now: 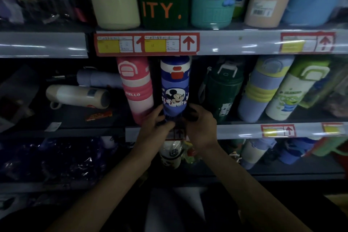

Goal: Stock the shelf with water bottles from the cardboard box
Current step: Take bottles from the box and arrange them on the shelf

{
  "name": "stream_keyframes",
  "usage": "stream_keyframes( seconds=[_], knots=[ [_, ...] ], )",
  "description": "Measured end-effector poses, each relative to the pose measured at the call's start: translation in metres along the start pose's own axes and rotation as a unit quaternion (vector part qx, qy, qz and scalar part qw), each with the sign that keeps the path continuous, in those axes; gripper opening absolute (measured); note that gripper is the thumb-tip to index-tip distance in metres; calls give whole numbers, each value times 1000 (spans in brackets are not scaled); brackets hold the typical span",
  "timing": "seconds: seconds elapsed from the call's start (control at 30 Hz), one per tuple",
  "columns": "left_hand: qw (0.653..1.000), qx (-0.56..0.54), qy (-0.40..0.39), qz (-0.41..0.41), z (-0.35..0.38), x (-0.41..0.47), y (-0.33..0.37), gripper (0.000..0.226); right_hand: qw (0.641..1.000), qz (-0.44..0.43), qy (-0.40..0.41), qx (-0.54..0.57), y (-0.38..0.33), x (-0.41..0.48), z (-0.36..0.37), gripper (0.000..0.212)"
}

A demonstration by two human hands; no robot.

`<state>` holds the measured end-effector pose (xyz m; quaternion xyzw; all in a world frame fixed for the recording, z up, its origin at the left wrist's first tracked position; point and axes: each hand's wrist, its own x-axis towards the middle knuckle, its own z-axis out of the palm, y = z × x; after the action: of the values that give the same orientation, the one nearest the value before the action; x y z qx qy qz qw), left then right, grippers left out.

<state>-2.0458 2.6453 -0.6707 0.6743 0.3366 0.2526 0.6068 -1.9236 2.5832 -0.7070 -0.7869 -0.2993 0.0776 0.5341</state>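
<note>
Hemming blue bottle (175,88) — pink bottle (135,88), green bottle (224,90) beside; price rail (146,44) overhead.

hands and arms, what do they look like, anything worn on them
The left hand and right hand are bare: no gloves, rings or watch show. The left forearm and right forearm are bare too, with no sleeve in view. Dim light could hide small details.
</note>
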Motion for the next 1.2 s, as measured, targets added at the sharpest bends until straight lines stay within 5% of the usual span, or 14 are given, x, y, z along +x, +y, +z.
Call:
stream_keyframes(
  seconds=[0.2, 0.37, 0.67, 0.83, 1.2],
  knots=[
    [997, 53, 41, 43, 4, -3, -2, 25, 996, -48, 80, 4, -4, -8, -53, 23],
    [988, 89, -30, 119, 34, -7, 4, 21, 981, -26, 194, -4, -2, -3, -86, 30],
    [992, 18, -71, 107, 94, 21, 11, 61, 994, -47, 93, -14, 28, 19, -82, 56],
    [993, -84, -52, 65, 109, 26, 13, 42, 995, -43, 70, 52, 31, 20, -81, 55],
    [985, -114, -21, 127, 100, 2, -3, 35, 990, -65, 121, 31, 46, 5, -99, 54]
  ],
)
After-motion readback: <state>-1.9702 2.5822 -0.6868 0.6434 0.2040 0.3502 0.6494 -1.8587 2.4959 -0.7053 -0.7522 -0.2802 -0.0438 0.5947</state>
